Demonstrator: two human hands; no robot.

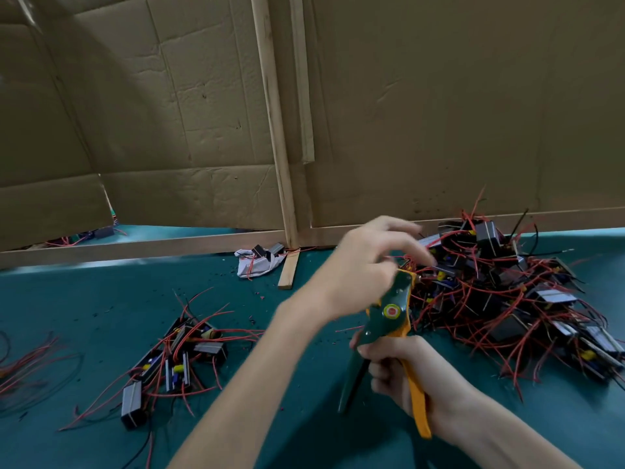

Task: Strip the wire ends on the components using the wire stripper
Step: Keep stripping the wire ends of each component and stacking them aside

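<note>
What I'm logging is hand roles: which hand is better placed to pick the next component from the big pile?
Left. The left hand is over the edge of the heaped pile of black components with red wires; the right hand grips the green-and-yellow wire stripper.

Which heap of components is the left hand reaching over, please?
The big heap on the right; the left hand reaches over its near edge, while the smaller heap lies apart.

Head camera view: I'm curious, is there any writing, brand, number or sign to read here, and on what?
No text here can be read.
Round yellow and red sticker on the wire stripper: too blurred to read.
Components in the pile: any markings are too small to tell.
Cardboard wall: no print shows.
</note>
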